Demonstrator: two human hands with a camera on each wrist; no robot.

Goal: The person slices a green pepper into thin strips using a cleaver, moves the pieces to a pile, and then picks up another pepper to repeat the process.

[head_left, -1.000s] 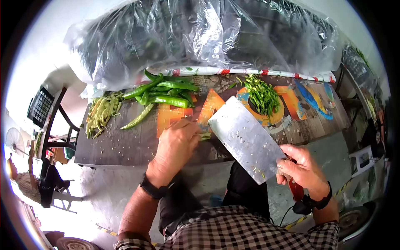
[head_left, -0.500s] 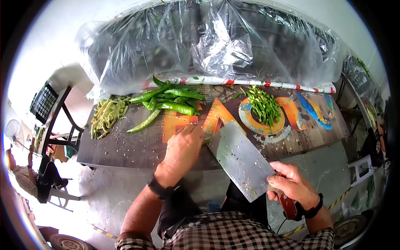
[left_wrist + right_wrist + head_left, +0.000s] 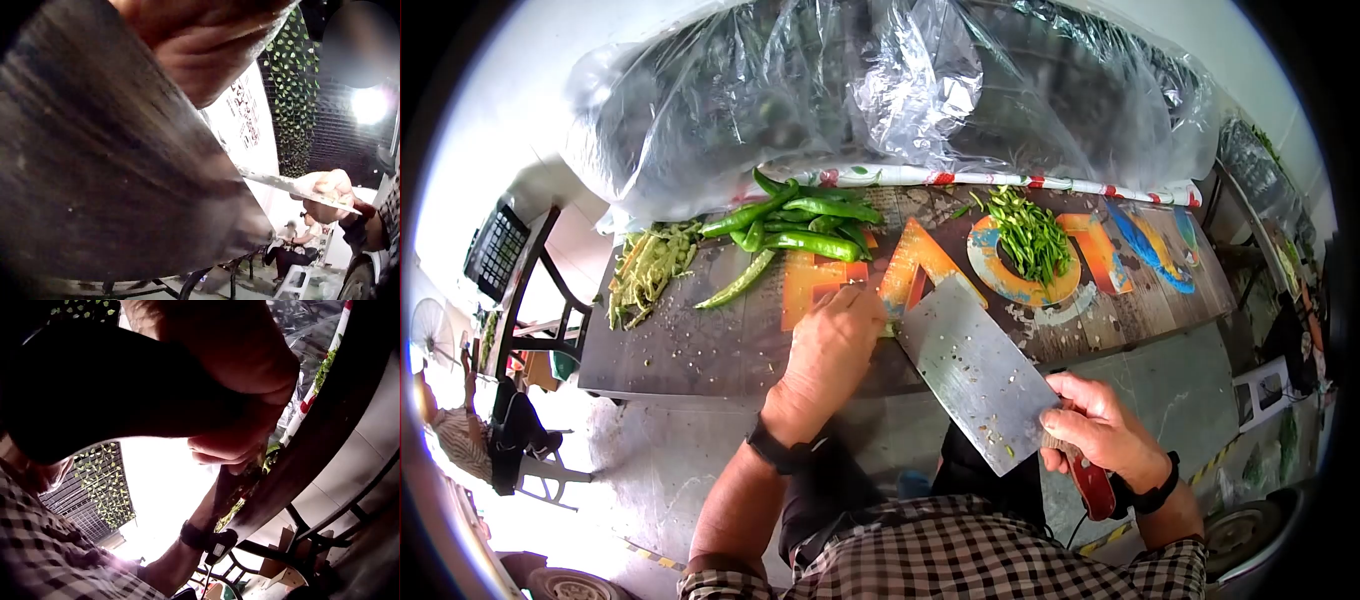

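Note:
My right hand [image 3: 1100, 430] grips the wooden handle of a broad cleaver [image 3: 975, 370], its blade angled toward the left hand and flecked with green bits. At the table's near edge, my left hand [image 3: 832, 335] has its fingers curled down over a piece of green pepper [image 3: 888, 328]. Most of that piece is hidden under the hand, and the blade's far corner is close beside it. Whole green peppers [image 3: 810, 245] lie in a heap beyond the left hand. Sliced green pepper [image 3: 1030, 235] is piled to the right, and pale pepper cores [image 3: 650, 270] at the left.
The dark printed table [image 3: 670, 355] is sprinkled with seeds. Clear plastic sheeting [image 3: 800, 100] covers a bulky thing along its back edge. On the left stand a black crate [image 3: 497, 250] and a seated person [image 3: 470, 440]; a white stool [image 3: 1265, 390] is at the right.
The cleaver and right hand have come down toward the body and slightly left, the blade's far corner now beside the left fingertips. The left hand stays in nearly the same place.

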